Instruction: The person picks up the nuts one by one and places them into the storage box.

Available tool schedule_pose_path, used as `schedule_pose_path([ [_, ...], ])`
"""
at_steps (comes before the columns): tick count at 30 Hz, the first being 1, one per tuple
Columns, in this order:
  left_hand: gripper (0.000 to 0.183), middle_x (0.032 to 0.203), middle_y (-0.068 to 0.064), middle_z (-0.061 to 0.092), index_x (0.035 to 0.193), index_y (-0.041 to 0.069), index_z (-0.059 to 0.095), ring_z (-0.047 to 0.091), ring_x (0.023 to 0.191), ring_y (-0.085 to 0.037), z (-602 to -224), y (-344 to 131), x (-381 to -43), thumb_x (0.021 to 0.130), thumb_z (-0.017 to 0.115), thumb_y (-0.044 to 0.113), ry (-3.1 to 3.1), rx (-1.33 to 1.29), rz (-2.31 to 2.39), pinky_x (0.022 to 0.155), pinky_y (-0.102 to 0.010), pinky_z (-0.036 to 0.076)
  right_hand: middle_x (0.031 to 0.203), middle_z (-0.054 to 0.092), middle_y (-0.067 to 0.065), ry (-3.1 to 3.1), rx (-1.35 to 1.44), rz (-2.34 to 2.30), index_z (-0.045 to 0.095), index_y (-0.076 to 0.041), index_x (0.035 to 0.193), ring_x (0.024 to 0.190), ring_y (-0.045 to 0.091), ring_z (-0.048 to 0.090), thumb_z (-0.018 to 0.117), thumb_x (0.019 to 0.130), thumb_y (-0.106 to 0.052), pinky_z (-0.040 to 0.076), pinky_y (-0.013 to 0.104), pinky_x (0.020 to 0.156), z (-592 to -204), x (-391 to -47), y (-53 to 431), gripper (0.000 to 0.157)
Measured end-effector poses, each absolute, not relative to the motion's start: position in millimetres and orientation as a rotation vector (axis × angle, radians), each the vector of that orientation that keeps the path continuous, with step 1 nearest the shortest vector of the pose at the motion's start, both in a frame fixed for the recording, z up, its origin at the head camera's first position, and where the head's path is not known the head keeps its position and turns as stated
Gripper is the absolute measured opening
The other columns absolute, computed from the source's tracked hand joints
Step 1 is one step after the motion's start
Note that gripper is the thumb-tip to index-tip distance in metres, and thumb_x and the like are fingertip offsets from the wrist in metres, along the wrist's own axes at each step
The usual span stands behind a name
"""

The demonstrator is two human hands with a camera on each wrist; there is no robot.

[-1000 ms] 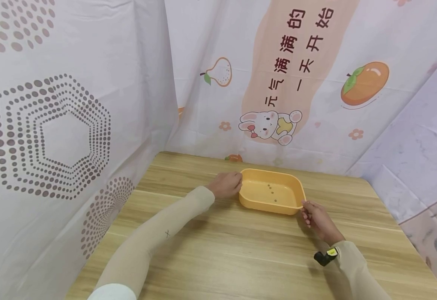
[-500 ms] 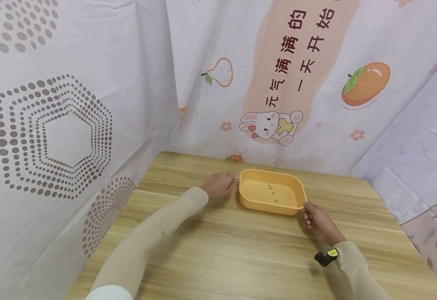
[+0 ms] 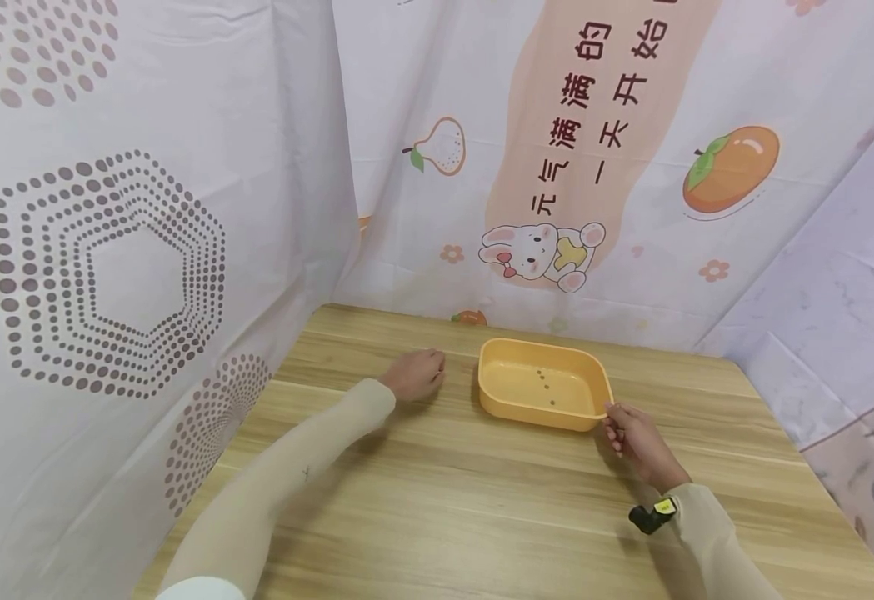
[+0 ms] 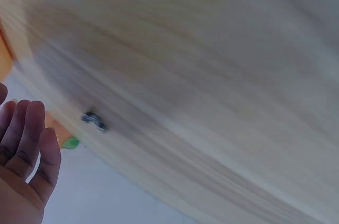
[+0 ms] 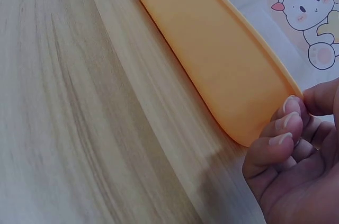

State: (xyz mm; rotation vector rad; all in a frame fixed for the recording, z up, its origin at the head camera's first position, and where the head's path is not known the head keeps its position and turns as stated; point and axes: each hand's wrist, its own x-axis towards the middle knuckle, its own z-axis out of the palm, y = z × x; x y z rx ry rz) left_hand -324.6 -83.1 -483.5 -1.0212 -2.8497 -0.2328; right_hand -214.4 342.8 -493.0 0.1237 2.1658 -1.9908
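Note:
A yellow-orange plastic tray with low walls and rounded corners stands on the wood-grain table. Several small dark round pieces lie in a loose row on its floor. My right hand pinches the rim at the tray's near right corner, thumb on top and fingers beneath, as the right wrist view shows. To the left of the tray, apart from it, my left hand is low over the table with loosely bent fingers and nothing in them. Near those fingers in the left wrist view lies a small shiny grey piece, blurred.
The wood-grain table ends at the back against a printed curtain with a rabbit and fruit. A dotted white curtain hangs along the left side. A black device is strapped at the right wrist.
My left hand has let go of the tray's left end and moved left, away from it. The right hand and the tray stay in place.

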Motion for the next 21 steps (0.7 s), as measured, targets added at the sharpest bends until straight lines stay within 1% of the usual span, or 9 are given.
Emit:
schedule_pose_path([
  [6, 0.014, 0.092, -0.002, 0.065, 0.104, 0.008, 0.063, 0.063, 0.075, -0.012, -491, -102, -326, 0.103, 0.06, 0.022, -2.841, -1.015, -0.229, 0.064, -0.026, 0.053, 0.073, 0.05, -0.002, 2.18, 0.117, -1.984, 0.056, -0.003, 0.097, 0.058, 0.008, 0.044, 0.045, 0.111, -0.038, 0.041, 0.023, 0.051, -492, -214, 341, 0.039],
  [14, 0.02, 0.092, -0.002, 0.064, 0.103, 0.007, 0.065, 0.062, 0.079, -0.013, -496, -117, -324, 0.102, 0.065, 0.027, -2.875, -0.963, -0.236, 0.069, -0.029, 0.055, 0.072, 0.05, -0.002, 2.193, 0.133, -1.976, 0.056, -0.004, 0.096, 0.058, 0.008, 0.044, 0.046, 0.111, -0.039, 0.042, 0.023, 0.05, -492, -215, 342, 0.039],
  [21, 0.019, 0.091, -0.001, 0.065, 0.099, 0.009, 0.066, 0.064, 0.078, -0.014, -499, -124, -321, 0.1, 0.07, 0.027, -2.864, -0.945, -0.208, 0.068, -0.031, 0.056, 0.073, 0.05, -0.002, 2.2, 0.129, -1.96, 0.055, -0.004, 0.097, 0.058, 0.008, 0.044, 0.044, 0.111, -0.039, 0.042, 0.023, 0.051, -492, -215, 342, 0.039],
])
